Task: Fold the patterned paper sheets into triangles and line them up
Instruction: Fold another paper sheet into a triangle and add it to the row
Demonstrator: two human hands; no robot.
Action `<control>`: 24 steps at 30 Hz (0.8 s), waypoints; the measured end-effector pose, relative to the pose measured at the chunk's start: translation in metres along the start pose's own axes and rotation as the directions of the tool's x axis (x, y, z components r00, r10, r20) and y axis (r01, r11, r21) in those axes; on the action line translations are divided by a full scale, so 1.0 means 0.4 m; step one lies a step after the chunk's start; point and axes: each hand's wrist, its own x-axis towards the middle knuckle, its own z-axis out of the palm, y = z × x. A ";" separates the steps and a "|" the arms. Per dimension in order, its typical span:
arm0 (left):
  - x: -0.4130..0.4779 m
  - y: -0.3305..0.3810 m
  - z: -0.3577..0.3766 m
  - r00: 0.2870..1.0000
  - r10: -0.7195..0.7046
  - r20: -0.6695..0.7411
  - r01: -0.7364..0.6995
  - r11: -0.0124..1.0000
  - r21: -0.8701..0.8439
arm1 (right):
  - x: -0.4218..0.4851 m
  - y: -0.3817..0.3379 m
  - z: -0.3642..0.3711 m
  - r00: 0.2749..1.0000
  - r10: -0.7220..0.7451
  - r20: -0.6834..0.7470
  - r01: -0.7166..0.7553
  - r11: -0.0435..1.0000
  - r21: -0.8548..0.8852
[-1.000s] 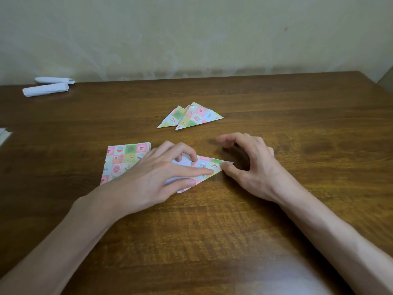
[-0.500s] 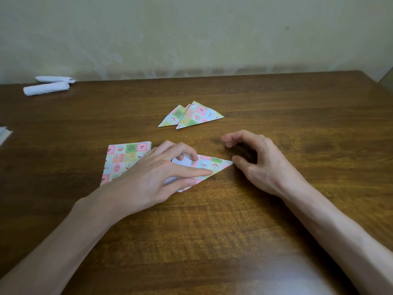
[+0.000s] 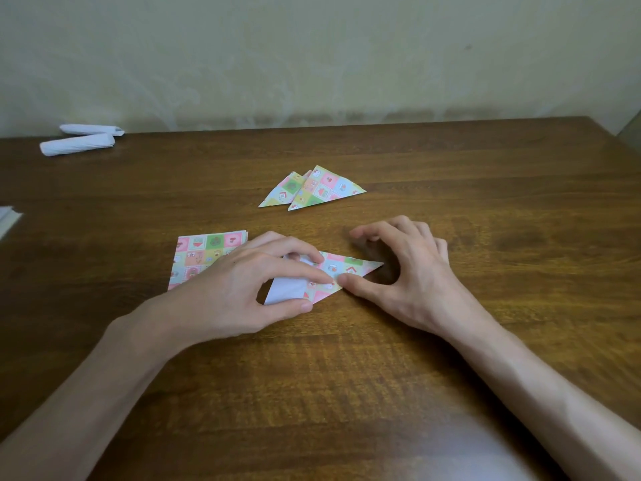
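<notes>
**Right thumb back on the fold**

The sheet I'm folding [image 3: 341,269] lies mid-desk [image 3: 485,203], its patterned flap over a white underside, not yet a clean triangle. My left hand [image 3: 242,289] pins it with flat, spread fingers. My right hand [image 3: 409,272], off the tip a moment ago, has returned. Its thumb touches the lower edge and its other fingers arch apart, holding nothing. I judge creasing comes next. Two finished triangles [image 3: 322,189] overlap beyond, and unfolded sheets [image 3: 197,251] lie just left.
</notes>
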 end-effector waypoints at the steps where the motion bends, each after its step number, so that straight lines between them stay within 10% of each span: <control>1: 0.000 0.000 -0.001 1.000 -0.005 -0.008 0.005 1.000 -0.009 | 0.002 0.001 -0.006 1.000 -0.002 0.017 0.002 1.000 0.007; 16: -0.017 -0.008 -0.017 0.996 -0.090 -0.001 0.089 0.979 -0.185 | 0.013 0.033 -0.034 0.999 0.004 -0.044 0.006 0.973 0.232; 24: -0.026 -0.004 -0.003 0.984 -0.055 -0.171 0.057 0.998 0.012 | -0.011 -0.016 -0.001 0.949 -0.315 -0.013 0.315 0.948 0.037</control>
